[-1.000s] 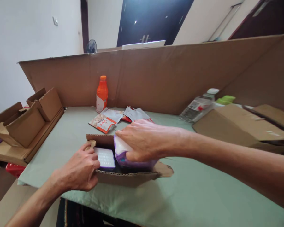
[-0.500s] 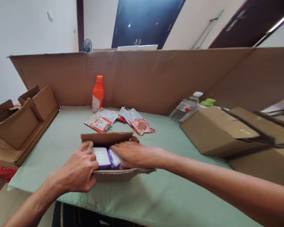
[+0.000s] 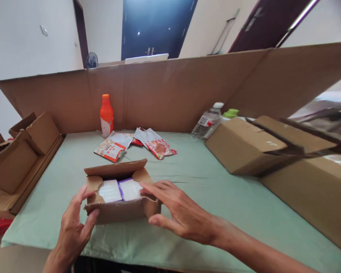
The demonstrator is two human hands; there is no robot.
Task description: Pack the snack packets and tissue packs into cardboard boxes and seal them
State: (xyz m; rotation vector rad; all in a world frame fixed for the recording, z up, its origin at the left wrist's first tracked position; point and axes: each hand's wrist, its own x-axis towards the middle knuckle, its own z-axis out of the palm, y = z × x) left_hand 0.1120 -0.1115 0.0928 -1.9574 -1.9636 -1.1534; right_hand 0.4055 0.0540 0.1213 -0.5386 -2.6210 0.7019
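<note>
A small cardboard box (image 3: 116,214) sits on the green-covered table with its top flaps up. Inside lie two white packs with purple edges, the left pack (image 3: 110,190) and the right pack (image 3: 130,189), side by side; they look like tissue packs. My left hand (image 3: 75,220) is at the box's left end, thumb and fingers apart around the front corner. At the other end, my right hand (image 3: 176,208) has its fingers stretched over the right side flap, with the thumb spread below. Neither hand is closed on anything.
Snack pouches (image 3: 113,147) and an orange bottle (image 3: 106,115) are behind the box. A clear water bottle (image 3: 207,121) leans near larger cardboard boxes (image 3: 244,144) at right. More open cartons (image 3: 22,163) stand left. A cardboard panel (image 3: 159,94) walls the table's back.
Both hands have drawn back from inside the box to its two ends, fingers now spread. The two packs now lie flatter, side by side. The camera view has shifted right.
</note>
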